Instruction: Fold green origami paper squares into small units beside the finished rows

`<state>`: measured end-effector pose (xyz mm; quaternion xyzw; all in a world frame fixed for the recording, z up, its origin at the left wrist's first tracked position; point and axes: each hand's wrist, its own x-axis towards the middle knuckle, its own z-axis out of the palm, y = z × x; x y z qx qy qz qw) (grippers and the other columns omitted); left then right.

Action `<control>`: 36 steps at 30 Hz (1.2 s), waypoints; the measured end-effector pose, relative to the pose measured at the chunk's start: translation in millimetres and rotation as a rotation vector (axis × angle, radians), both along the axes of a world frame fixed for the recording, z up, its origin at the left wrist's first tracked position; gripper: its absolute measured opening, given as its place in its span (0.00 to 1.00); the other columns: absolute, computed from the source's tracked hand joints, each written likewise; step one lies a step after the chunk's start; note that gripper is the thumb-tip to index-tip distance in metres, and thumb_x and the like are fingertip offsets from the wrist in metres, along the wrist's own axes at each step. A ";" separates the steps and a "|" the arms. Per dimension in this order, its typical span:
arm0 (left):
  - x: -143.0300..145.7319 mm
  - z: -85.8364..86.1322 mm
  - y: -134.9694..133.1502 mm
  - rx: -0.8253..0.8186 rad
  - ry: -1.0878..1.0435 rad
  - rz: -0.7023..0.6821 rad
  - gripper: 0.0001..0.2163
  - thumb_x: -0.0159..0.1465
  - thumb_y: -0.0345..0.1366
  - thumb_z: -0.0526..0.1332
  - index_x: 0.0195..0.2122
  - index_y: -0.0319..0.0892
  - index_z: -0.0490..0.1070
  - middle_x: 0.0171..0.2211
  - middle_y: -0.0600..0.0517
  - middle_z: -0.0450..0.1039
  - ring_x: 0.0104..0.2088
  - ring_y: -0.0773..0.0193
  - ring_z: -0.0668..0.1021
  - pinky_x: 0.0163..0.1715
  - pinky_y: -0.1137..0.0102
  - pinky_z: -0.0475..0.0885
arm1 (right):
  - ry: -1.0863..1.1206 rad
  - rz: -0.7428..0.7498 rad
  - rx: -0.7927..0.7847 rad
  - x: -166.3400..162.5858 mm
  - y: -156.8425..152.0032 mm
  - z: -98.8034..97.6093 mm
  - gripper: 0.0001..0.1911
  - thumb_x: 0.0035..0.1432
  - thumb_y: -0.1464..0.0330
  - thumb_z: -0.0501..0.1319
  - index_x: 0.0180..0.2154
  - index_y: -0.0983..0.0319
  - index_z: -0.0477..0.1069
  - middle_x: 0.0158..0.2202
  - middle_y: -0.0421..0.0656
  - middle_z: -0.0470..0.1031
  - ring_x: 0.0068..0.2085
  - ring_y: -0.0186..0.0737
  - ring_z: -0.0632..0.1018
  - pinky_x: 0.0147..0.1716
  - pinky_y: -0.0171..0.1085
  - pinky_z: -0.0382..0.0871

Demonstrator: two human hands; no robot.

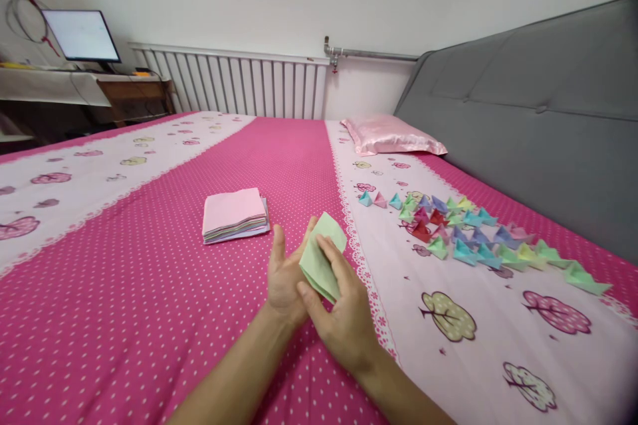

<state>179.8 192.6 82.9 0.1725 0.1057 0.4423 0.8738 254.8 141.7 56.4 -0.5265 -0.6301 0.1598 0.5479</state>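
Note:
A folded sheet of light green paper (319, 264) is held in my right hand (346, 309), the thumb on its near edge and the fingers across its top. Beneath and behind the paper lies my left hand (288, 279), palm up, with its thumb stretched out and the fingers partly hidden by the paper. Left of my hands, a stack of coloured paper squares (235, 209) rests on the bed, a pink sheet on top. To the right stand rows of small folded paper boats (466, 251) in blue, green, red, purple, yellow and pink.
The bed has a pink dotted and white tree-print sheet (164, 265). A pink pillow (391, 135) lies near the grey headboard (538, 99) on the right. A radiator (239, 83) runs along the wall. At the far left, a monitor (82, 36) stands on a desk (132, 96).

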 end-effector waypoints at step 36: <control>-9.7 -1.3 16.2 0.385 0.828 0.010 0.12 0.48 0.38 0.66 0.29 0.34 0.73 0.22 0.48 0.75 0.20 0.66 0.74 0.22 0.74 0.68 | 0.693 0.203 -0.281 63.4 14.7 23.0 0.18 0.43 0.70 0.66 0.40 0.64 0.68 0.37 0.47 0.76 0.37 0.42 0.77 0.40 0.41 0.70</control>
